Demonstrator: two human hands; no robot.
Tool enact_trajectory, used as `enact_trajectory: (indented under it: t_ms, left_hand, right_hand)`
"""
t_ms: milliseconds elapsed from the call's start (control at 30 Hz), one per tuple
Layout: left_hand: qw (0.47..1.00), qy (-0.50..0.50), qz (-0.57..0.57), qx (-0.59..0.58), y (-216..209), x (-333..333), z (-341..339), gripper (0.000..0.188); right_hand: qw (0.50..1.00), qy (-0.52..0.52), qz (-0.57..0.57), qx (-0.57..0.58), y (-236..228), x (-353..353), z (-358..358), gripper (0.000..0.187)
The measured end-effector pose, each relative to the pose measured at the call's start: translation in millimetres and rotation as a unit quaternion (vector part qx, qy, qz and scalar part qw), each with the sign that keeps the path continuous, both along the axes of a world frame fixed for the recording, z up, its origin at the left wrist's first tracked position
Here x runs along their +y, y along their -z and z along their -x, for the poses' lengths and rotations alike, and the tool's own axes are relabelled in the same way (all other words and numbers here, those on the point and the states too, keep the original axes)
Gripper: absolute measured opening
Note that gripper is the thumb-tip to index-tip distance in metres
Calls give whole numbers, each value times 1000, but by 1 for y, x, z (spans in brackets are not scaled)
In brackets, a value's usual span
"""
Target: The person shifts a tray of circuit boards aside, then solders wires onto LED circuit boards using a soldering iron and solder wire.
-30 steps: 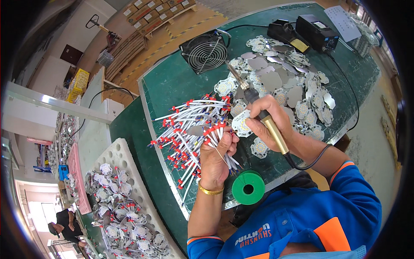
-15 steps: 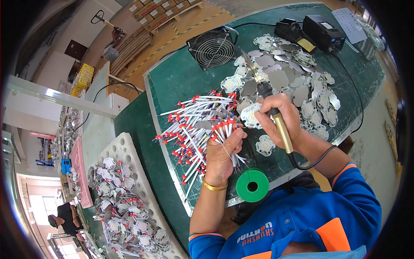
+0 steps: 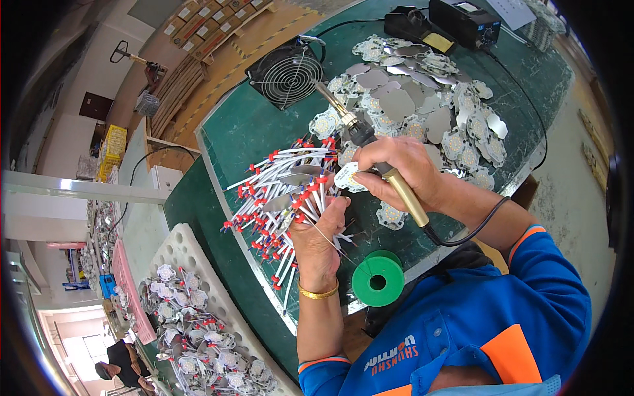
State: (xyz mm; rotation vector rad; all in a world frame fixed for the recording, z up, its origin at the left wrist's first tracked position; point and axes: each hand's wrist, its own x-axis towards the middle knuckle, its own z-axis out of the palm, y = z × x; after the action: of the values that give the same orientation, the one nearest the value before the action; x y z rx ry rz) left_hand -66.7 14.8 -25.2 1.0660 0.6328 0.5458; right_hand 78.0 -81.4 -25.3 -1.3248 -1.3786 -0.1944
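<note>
My left hand (image 3: pixel 316 247) is closed on a bundle of white wires (image 3: pixel 316 198) with red ends, at the edge of a pile of similar wires (image 3: pixel 264 173). Thin solder wire runs by its fingers, beside a green solder spool (image 3: pixel 391 289) near the table's front edge. In my right hand (image 3: pixel 406 168) is a soldering iron (image 3: pixel 408 198) with a gold-coloured handle, its tip pointing to the far left. The same hand's thumb and finger pinch a white LED board (image 3: pixel 348 177) just above the left hand's wires.
LED boards and grey plates (image 3: pixel 432 122) are heaped beyond my right hand. A black fan (image 3: pixel 287 76), an iron stand (image 3: pixel 416 30) and a soldering station (image 3: pixel 465 23) stand at the back. A foam tray (image 3: pixel 181 241) of wired boards lies left. A person (image 3: pixel 122 363) is at lower left.
Both hands have shifted a little left, toward the wire pile, with the iron and the board still in the right one. The whole view has also swung slightly.
</note>
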Motion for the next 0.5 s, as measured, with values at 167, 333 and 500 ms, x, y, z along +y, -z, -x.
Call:
enact_trajectory:
  t_ms: [167,333,500]
  left_hand:
    - [1000,14,-9,3,5,2,1,31]
    - [999,-7,-27,33,2,-1,0,16]
    - [999,29,-28,15,3,0,1,25]
  right_hand:
    - [1000,-13,-8,-17,0,1,1,31]
    - [1000,-28,8,-10,0,0,3,30]
    - [999,-23,-21,-35,0,3,3,32]
